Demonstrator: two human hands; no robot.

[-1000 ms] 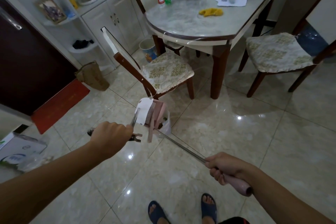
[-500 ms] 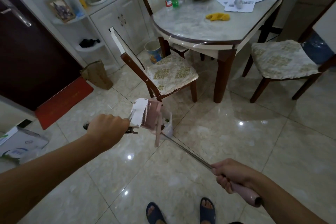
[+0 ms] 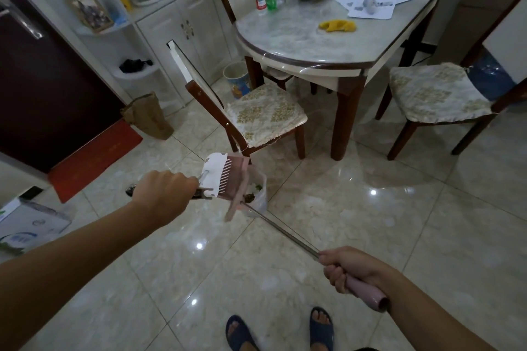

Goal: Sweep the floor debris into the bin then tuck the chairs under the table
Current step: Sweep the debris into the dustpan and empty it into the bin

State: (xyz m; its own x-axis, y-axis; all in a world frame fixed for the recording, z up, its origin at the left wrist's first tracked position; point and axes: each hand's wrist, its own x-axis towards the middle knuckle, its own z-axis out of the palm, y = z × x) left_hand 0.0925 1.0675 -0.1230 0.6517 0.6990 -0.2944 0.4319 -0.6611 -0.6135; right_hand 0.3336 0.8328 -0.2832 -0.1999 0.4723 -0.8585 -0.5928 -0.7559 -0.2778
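Here the dustpan (image 3: 228,179) was tipped up on edge over the bin (image 3: 258,196), a small bag-lined pail on the floor just in front of the near chair (image 3: 256,117). By my reading it was held that way so the debris would slide off its lip; some dark and green scraps already lay inside the liner. The right hand (image 3: 346,269) was wrapped tight around the pink grip of the long metal handle (image 3: 281,231), fingers curled shut on it, which gave leverage to tilt the pan from a standing height. The left hand (image 3: 164,194) was closed in a fist around a second, shorter shaft beside the pan's white comb; I took this for the broom (image 3: 131,189), whose dark end poked out behind the wrist, though the fist hid most of it. Holding it there probably kept it clear of the pour.

The handle's long axis ran diagonally, from the right hand low and near the body up and away to the left, ending at the pan. The pan's open face pointed down and right toward the bin.

Both visible chairs, the near one and the right chair (image 3: 436,94), stood pulled out from the table (image 3: 299,45), so tucking them in had not begun.
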